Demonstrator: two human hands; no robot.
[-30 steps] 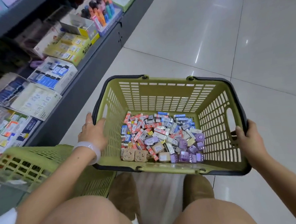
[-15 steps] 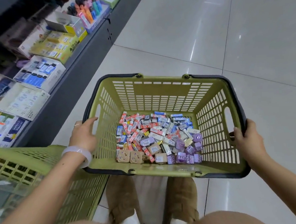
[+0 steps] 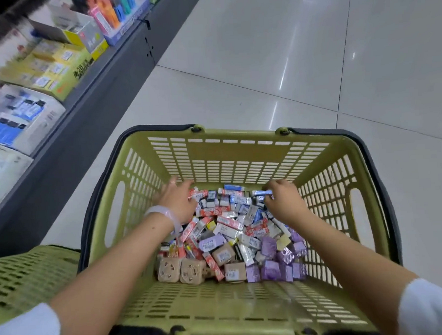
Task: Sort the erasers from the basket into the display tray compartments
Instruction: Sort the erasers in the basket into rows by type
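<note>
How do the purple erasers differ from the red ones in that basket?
The purple erasers are squarish blocks; the red erasers are long, thin sticks. The purple ones cluster at the near right corner; the red ones scatter across the left and middle. Both are wrapped and lie loose in the basket.

Glossy tiled floor [image 3: 311,60] — dark shelving [image 3: 104,101] left

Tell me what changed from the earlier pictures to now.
Both hands let go of the green basket rim and reached down into the eraser pile: left hand on its far left, right hand on its far right, pinching a blue eraser. Basket, pile and shelf stayed.
</note>
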